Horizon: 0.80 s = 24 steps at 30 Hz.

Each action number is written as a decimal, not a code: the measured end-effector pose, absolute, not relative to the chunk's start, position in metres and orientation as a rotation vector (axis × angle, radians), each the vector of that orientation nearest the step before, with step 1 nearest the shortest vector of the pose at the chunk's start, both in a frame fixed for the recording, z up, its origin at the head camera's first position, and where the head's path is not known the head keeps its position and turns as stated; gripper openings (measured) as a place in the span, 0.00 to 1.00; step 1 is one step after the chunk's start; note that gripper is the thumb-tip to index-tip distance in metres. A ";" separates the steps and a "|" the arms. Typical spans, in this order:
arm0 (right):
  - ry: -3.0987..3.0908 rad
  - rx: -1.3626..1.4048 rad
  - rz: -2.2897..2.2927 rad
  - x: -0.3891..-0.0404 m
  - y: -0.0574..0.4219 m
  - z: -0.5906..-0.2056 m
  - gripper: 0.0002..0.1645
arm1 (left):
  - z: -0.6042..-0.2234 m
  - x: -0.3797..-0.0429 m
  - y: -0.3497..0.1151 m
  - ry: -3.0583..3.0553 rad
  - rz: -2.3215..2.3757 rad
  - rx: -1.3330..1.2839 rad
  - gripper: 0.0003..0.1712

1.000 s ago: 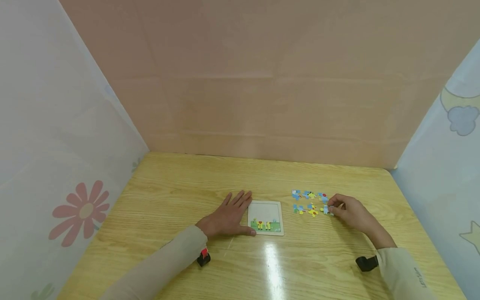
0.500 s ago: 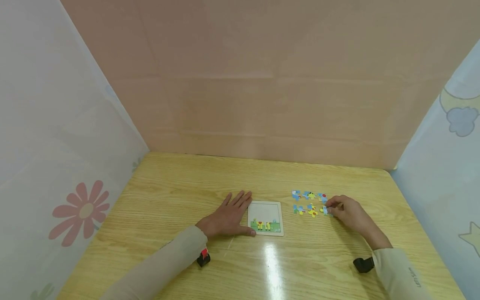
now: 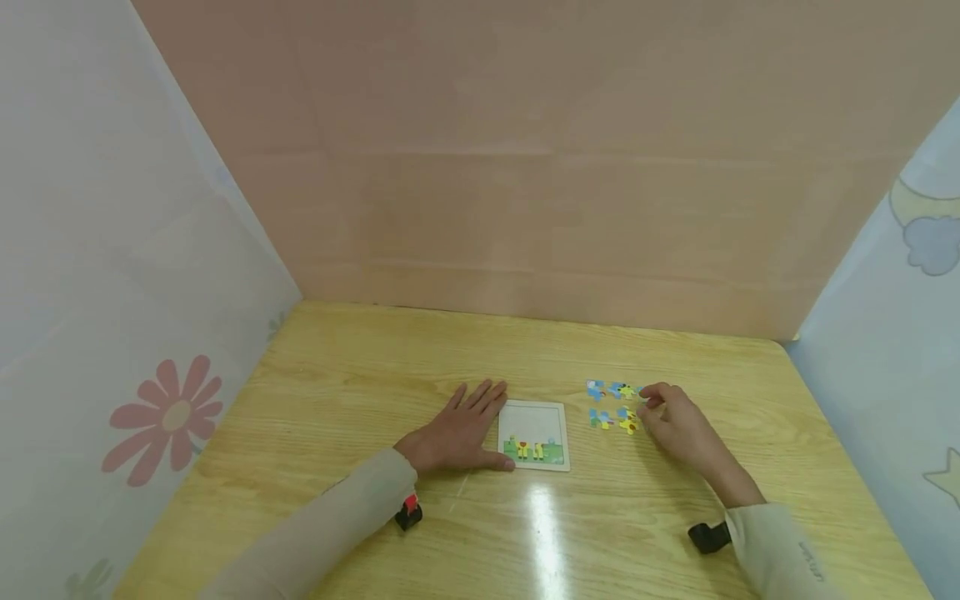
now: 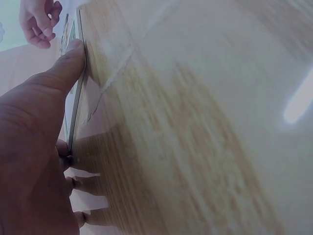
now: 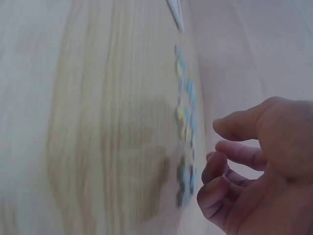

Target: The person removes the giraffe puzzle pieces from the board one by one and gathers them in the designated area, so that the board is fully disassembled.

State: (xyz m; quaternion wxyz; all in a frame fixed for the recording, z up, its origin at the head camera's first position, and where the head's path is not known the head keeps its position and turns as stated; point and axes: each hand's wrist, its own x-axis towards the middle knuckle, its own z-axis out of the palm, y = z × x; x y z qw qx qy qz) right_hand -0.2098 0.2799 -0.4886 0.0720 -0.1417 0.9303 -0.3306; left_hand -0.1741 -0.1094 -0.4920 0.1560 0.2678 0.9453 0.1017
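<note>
My left hand (image 3: 459,433) lies with fingers spread on the table along the left edge of a square white puzzle board (image 3: 534,419). Its thumb (image 4: 73,56) touches the board's near left corner. Green and yellow pieces fill the board's lower strip. To the right, loose jigsaw pieces (image 3: 602,419) in blue and yellow lie in two rows. My right hand (image 3: 681,427) hovers over the right end of these rows and covers the pieces there in the head view. In the right wrist view its thumb (image 5: 239,126) and forefinger stand apart, with nothing visible between them.
The wooden table (image 3: 375,358) meets a plain brown backdrop (image 3: 480,208) behind. Patterned cloth walls stand at left (image 3: 90,250) and right (image 3: 900,350). A black wrist camera (image 3: 708,537) sits at the right cuff, another (image 3: 408,514) at the left.
My right hand has moved slightly left and away from the rightmost lower piece, now covering the pieces at that end. The left hand and board have stayed in place.
</note>
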 end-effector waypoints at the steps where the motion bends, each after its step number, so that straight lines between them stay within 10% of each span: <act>1: 2.781 -0.451 -0.999 -0.209 0.274 -0.487 0.25 | -0.492 -0.174 -0.109 2.706 0.286 0.767 0.65; 24: 2.634 -0.939 -0.762 -0.197 0.135 -0.484 0.10 | -0.491 -0.175 -0.109 2.706 0.325 0.757 0.65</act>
